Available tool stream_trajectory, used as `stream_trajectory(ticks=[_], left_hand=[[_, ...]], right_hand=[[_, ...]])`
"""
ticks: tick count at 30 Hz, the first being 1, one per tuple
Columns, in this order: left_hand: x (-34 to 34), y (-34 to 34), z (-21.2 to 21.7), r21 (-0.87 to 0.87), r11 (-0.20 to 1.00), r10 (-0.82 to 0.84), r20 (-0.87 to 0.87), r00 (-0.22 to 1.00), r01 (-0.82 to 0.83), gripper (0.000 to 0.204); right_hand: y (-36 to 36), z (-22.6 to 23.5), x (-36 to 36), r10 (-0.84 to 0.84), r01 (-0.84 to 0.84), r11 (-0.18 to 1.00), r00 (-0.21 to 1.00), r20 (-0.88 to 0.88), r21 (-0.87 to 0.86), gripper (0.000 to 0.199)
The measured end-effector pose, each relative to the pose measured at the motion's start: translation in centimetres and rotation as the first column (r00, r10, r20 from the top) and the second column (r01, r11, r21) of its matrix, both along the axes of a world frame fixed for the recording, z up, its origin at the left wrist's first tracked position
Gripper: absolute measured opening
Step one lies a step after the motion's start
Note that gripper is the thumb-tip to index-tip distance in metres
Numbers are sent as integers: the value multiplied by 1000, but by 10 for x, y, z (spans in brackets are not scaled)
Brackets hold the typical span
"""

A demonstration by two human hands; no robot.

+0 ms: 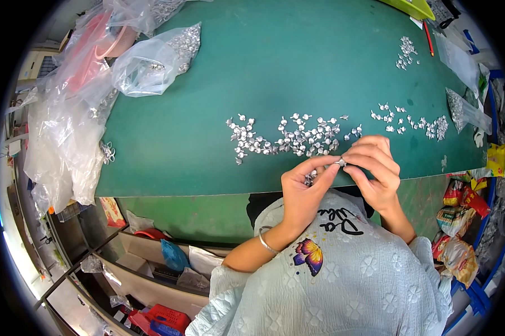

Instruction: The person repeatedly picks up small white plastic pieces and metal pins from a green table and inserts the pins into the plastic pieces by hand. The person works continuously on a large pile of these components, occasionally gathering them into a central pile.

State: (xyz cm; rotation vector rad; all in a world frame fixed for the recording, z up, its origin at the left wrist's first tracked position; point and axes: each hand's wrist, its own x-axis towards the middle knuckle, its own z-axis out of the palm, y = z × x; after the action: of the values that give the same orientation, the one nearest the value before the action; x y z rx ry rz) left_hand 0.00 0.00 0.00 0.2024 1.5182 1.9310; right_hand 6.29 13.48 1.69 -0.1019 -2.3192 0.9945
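Note:
Just above the table's near edge, my left hand (308, 182) is closed, with several small silver metal pieces (310, 178) cupped in its fingers. Its thumb and forefinger pinch one silver metal piece (340, 162). My right hand (376, 168) grips that same piece from the other side, fingertips meeting those of the left. Beyond the hands lies a wide, loose pile of similar silver pieces (308, 136), each with a rounded head and a small stem. Further right are smaller scattered groups (432, 127) of small metal parts. The exact kind of part is too small to tell.
Clear plastic bags (157, 61) of metal parts crowd the green table's (207, 112) left side, beside a pink basin (118, 42). Another small bag (468, 112) of parts lies at the right edge, near a red pencil (428, 38). Drawers (151, 246) stand open below left.

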Motion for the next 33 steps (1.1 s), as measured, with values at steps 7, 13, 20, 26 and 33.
stream_trajectory(ticks=[7, 13, 20, 26, 33], left_hand=[[2, 2, 0, 24, 1000, 6, -49, 999, -5, 12], [-3, -2, -5, 68, 993, -112, 205, 972, 100, 7], [-5, 0, -11, 299, 954, -194, 618, 762, 0, 10], [-7, -2, -13, 293, 954, -231, 561, 795, 71, 13], [-3, 0, -14, 91, 995, -75, 300, 951, 49, 20]], right_hand=[[0, 4, 2, -6, 6, 1000, 1000, 20, 12, 15], [1, -4, 9, 80, -11, 930, 982, 174, -369, 8], [21, -31, -10, -255, 262, 965, 932, 256, 6, 10], [43, -51, -22, -271, 199, 936, 933, 235, 289, 17], [19, -29, 2, 209, 157, 545, 926, 315, -823, 11]])
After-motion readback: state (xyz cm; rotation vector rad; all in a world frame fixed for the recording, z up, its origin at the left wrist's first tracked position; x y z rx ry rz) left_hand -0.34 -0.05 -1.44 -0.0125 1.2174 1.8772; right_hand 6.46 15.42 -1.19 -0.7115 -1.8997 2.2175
